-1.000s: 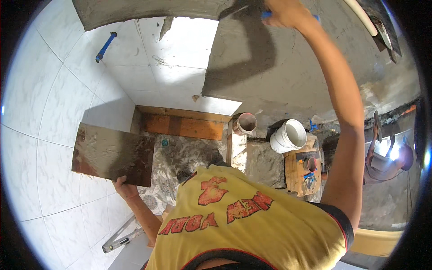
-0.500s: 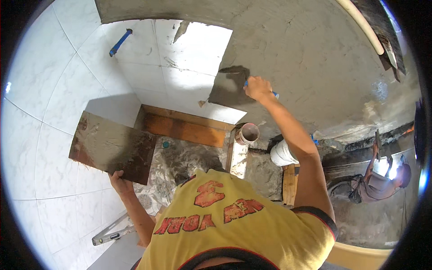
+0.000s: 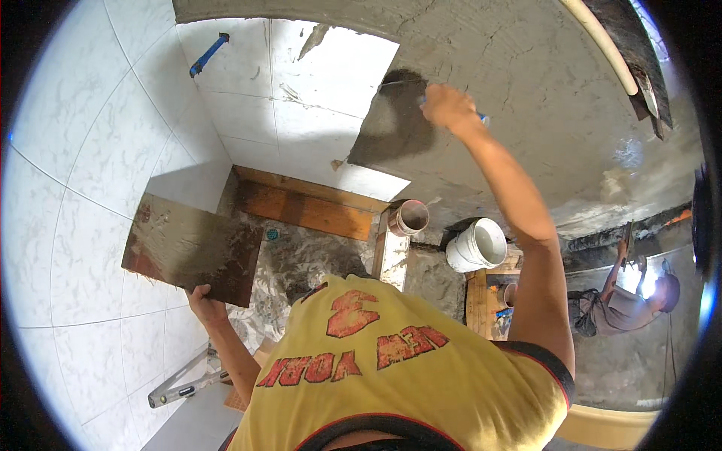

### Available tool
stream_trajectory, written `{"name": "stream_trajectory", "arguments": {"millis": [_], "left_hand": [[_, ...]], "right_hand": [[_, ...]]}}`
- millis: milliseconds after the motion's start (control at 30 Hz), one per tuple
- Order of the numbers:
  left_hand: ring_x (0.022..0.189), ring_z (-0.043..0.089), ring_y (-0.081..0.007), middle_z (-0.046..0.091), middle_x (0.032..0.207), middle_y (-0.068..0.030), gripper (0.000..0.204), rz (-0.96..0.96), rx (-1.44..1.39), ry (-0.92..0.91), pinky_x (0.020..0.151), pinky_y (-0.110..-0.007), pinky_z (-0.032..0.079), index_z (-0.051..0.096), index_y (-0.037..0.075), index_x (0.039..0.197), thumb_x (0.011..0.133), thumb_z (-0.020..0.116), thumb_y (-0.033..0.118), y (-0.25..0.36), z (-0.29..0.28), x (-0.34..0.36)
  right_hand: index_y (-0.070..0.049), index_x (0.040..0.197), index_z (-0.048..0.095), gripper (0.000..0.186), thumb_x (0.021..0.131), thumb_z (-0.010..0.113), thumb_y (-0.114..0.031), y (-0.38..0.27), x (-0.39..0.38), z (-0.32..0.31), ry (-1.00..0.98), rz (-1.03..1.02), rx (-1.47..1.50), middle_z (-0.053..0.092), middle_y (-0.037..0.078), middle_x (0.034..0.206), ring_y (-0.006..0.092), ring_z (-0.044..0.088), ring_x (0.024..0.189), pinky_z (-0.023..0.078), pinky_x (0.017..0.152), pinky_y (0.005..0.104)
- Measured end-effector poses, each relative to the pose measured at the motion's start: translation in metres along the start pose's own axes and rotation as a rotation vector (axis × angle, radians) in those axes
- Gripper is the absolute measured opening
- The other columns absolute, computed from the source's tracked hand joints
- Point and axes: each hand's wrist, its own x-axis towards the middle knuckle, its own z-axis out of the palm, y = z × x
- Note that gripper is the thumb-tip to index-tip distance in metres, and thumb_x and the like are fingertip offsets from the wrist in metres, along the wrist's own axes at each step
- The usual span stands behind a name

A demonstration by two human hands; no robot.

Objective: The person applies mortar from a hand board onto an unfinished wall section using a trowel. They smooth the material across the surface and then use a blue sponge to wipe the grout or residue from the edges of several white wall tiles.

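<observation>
Supporting the board [image 3: 242, 267] at its near edge, the left hand [image 3: 204, 303] has its fingers closed on the rim; grey mortar [image 3: 184, 225] lies on the face beyond them. The right hand [image 3: 449, 107] has its fingers wrapped around a blue-handled tool [image 3: 483, 119]; blade contact cannot be determined. Grey coating [image 3: 541, 98] extends above and to the right of these fingers, so coverage appears well advanced. Left of them, white tiles [image 3: 316, 68] are mostly uncoated; surface marks above suggest incomplete smoothing.

Blue handle [image 3: 483, 119] mostly hidden
</observation>
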Motion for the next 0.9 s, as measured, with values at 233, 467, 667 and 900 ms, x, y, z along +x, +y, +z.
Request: {"name": "stream_trajectory", "arguments": {"millis": [233, 467, 667, 900], "left_hand": [[0.123, 0.050, -0.0381, 0.050, 0.132, -0.0176, 0.078, 0.028, 0.034, 0.010, 0.109, -0.051, 0.044, 0.041, 0.000, 0.139, 0.062, 0.045, -0.008, 0.003, 0.001, 0.003], [0.126, 0.049, -0.0401, 0.050, 0.134, -0.0197, 0.078, -0.029, -0.010, 0.003, 0.110, -0.054, 0.044, 0.042, -0.001, 0.137, 0.060, 0.044, -0.010, 0.003, 0.033, -0.010], [0.128, 0.049, -0.0399, 0.051, 0.134, -0.0202, 0.077, -0.004, 0.043, 0.031, 0.109, -0.054, 0.044, 0.045, -0.002, 0.135, 0.059, 0.044, -0.010, -0.001, 0.035, -0.013], [0.126, 0.050, -0.0402, 0.051, 0.135, -0.0204, 0.080, -0.022, 0.088, -0.023, 0.110, -0.056, 0.043, 0.042, -0.002, 0.139, 0.059, 0.044, -0.008, 0.001, 0.063, -0.022]], "right_hand": [[-0.004, 0.111, 0.067, 0.035, 0.084, 0.068, -0.027, 0.032, 0.004, -0.068, 0.125, -0.102, -0.095, 0.068, 0.019, 0.115, 0.0383, 0.065, 0.110, 0.053, 0.091, 0.0483], [-0.009, 0.108, 0.068, 0.032, 0.082, 0.069, -0.027, 0.060, 0.001, -0.111, 0.279, -0.135, -0.279, 0.069, 0.016, 0.110, 0.0345, 0.066, 0.106, 0.053, 0.090, 0.0463], [-0.012, 0.118, 0.068, 0.046, 0.078, 0.076, -0.032, 0.114, -0.009, -0.070, 0.250, 0.004, 0.029, 0.070, 0.016, 0.111, 0.0337, 0.066, 0.105, 0.052, 0.090, 0.0448], [-0.008, 0.111, 0.069, 0.039, 0.079, 0.071, -0.029, 0.104, 0.005, 0.093, -0.119, -0.071, 0.166, 0.067, 0.020, 0.116, 0.0366, 0.064, 0.112, 0.052, 0.093, 0.0472]]}}
